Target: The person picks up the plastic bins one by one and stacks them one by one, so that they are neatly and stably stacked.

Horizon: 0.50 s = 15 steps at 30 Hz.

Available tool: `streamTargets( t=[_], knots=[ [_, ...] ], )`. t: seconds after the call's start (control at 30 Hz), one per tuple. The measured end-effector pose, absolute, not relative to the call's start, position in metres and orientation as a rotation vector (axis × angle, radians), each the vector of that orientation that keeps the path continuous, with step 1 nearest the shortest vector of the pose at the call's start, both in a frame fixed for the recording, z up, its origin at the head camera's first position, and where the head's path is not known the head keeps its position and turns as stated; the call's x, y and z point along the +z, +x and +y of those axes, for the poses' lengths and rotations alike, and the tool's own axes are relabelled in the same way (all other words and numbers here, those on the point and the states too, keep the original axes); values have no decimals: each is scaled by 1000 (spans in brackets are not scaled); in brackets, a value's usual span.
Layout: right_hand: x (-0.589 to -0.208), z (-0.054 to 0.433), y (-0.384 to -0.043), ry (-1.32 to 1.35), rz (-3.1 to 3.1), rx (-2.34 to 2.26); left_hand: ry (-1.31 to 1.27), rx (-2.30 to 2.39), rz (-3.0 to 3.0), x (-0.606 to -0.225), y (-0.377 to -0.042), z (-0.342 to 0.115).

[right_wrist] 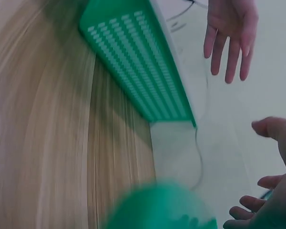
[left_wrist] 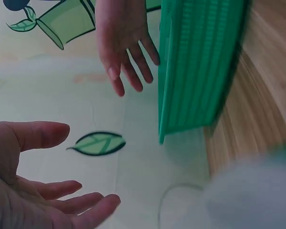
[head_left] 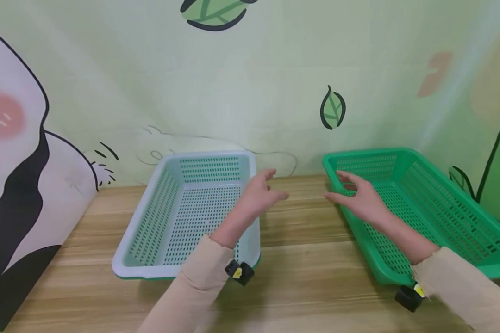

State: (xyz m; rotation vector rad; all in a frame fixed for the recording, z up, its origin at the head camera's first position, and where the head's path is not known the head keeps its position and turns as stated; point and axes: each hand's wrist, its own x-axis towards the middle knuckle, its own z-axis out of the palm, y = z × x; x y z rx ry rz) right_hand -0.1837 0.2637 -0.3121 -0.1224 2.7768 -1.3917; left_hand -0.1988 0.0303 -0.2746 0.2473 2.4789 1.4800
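My left hand (head_left: 258, 196) hovers over the right rim of a pale basket (head_left: 154, 272), its thumb and fingers spread apart and nothing held. Across from it, my right hand (head_left: 360, 199) is held above the left side of a green basket (head_left: 441, 199), also with fingers spread and nothing between them. The palms face each other over the gap between the baskets. Green shows under the pale rim, and the right wrist view shows that basket's slotted outer wall (right_wrist: 133, 62) in green. No contents are visible in either basket.
Both baskets stand on a wood-grain table (head_left: 300, 268). A pale green backdrop (head_left: 275, 92) printed with leaves and a panda rises behind the table's far edge. Small black devices (head_left: 239, 272) are strapped at both wrists, over beige sleeves.
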Motion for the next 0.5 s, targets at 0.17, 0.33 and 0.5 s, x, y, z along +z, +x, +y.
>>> streamTargets(
  t=[0.17, 0.33, 0.5],
  knots=[
    [-310, 294, -182, -69, 2799, -1348, 282, 1618, 2309, -284, -192, 61],
    [-314, 323, -178, -38, 2845, -1301, 287, 1721, 2219, -298, -186, 89],
    [-325, 354, -171, 1, 2919, -1226, 236, 1779, 2171, -317, -178, 116]
  ],
)
